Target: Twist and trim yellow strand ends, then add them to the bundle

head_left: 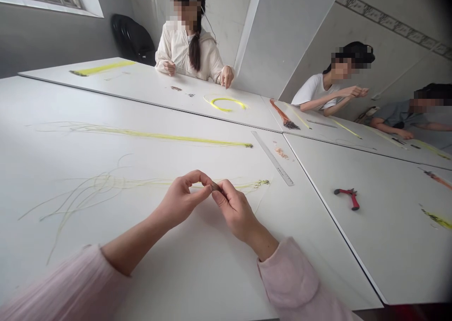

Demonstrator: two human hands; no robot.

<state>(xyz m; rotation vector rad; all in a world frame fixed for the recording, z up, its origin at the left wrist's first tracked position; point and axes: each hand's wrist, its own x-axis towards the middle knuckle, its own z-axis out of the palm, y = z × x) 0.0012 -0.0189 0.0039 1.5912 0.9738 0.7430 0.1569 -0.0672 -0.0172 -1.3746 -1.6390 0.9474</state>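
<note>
1. Small brownish piece (214, 188), too tiny to identify, sits above the white table (197, 269), apparently held at the fingertips for fine control.
2. Left hand (181, 196) and right hand (240, 212) both grip it, thumbs pressed toward forefingers.
3. Nearer yellow strand bundle (148, 184) passes behind the hands, which hide its middle; hooks (262, 183) cluster at its right end.
4. Ruler (272, 158) lies slantwise beyond; red-handled pliers (351, 195) rest well apart, rightward.
</note>
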